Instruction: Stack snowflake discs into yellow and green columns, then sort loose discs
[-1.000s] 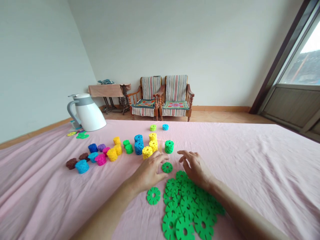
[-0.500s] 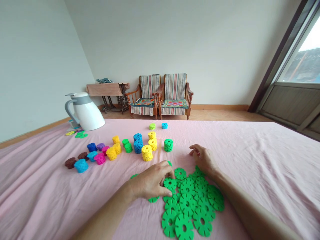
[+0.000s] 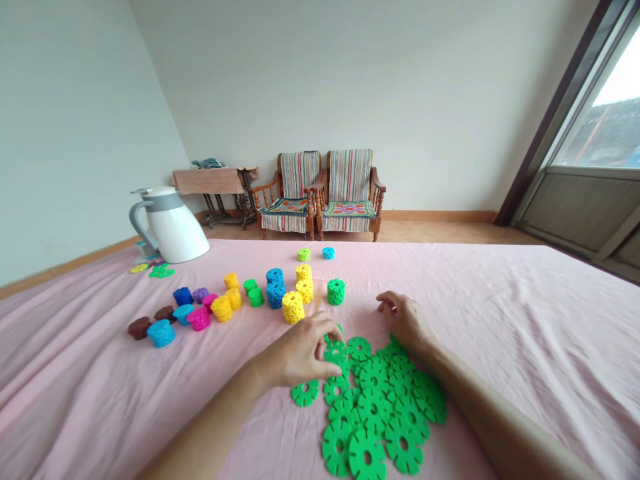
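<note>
A heap of flat green toothed discs lies on the pink cloth in front of me. My left hand rests at the heap's left edge, fingers curled and pinched on a green disc. One loose green disc lies just under that hand. My right hand hovers at the far right edge of the heap, fingers loosely curled, with nothing seen in it. Beyond my hands stand short stacks of discs: a green stack, yellow stacks and a blue stack.
More stacks in pink, blue, purple and brown stand to the left. A white jug sits at the far left of the pink cloth. Two small stacks stand farther back. Two wooden armchairs stand by the wall.
My left hand drew back from the single disc near the stacks to the heap's left edge and pinched a disc. My right hand shifted right and curled its fingers.
</note>
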`<state>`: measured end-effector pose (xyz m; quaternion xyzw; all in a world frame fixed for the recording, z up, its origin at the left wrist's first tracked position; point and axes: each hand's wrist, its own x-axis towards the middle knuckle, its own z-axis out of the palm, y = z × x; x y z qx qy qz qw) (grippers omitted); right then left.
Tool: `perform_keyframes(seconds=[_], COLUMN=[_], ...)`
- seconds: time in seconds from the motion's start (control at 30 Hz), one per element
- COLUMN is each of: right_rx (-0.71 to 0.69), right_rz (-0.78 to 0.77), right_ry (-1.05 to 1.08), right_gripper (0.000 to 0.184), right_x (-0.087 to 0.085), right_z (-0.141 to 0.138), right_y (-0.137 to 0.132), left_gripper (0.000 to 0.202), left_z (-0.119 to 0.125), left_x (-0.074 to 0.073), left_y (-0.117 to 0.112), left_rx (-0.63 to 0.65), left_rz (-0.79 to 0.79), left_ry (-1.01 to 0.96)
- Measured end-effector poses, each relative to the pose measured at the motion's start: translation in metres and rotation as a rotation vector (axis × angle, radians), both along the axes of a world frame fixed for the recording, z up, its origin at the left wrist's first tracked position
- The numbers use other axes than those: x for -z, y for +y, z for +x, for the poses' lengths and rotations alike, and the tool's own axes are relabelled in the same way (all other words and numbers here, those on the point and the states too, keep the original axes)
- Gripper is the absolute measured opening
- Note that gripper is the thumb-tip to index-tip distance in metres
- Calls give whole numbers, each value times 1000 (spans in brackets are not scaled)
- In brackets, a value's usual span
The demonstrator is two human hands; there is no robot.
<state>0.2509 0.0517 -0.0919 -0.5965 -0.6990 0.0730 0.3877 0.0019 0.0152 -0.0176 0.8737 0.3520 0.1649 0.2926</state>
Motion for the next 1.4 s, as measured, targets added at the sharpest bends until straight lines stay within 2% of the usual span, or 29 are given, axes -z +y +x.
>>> perform_keyframes(seconds=[0.1,0.2,0.37,0.67,0.87,0.93,1.0,1.13,1.23,1.4], right_rx=[-3,-3,-5,-12,-4,-7,-9,-6,-7,-8], right_rz=[9,17,25,28,40,43,47,46,46,52], right_ry=[-25,-50,-72,-90,-98,-107,-115,-130,-141,-153], right_gripper=[27,27,26,26,26,26,26,25,26,26], right_x=[1,2,3,4,2,2,1,0,0,0], right_z=[0,-1,0,-2,-1,-1,-2,-3,-3,-3], right_y=[1,1,1,1,0,0,0,0,-1,0], left_gripper=[30,31,36,33,49,38,29,36,41,41], left_z=[-1,-1,3,4,5,9,15,27,35,48], left_x=[3,8,15,18,9,2,-4,-9,-13,-21], left_y=[9,16,19,21,13,8,3,3,11,20], left_rx=[-169,-245,-236,-164,-183,-113,20,234,348,429], left_rz=[109,160,170,179,197,218,264,389,391,342], left_ry=[-60,-27,-9,11,-31,-12,43,205,300,379])
